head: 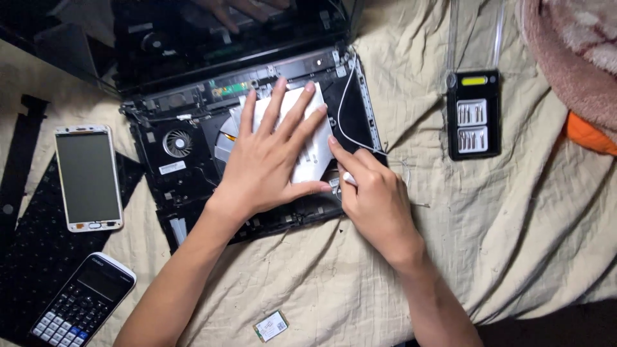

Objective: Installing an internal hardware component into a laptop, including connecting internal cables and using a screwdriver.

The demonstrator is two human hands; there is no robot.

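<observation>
An opened black laptop base lies on a beige cloth, its fan and inner parts bared. My left hand lies flat with fingers spread on a silver-white optical drive set in the base. My right hand is beside it at the drive's right edge, fingers closed around a small white-tipped tool, index finger pointing at the drive. A white cable loops along the base's right side.
A white phone and a detached black keyboard lie at left, a calculator at bottom left. A black screwdriver bit case sits at right. A small green card lies near the bottom. The laptop screen stands at top.
</observation>
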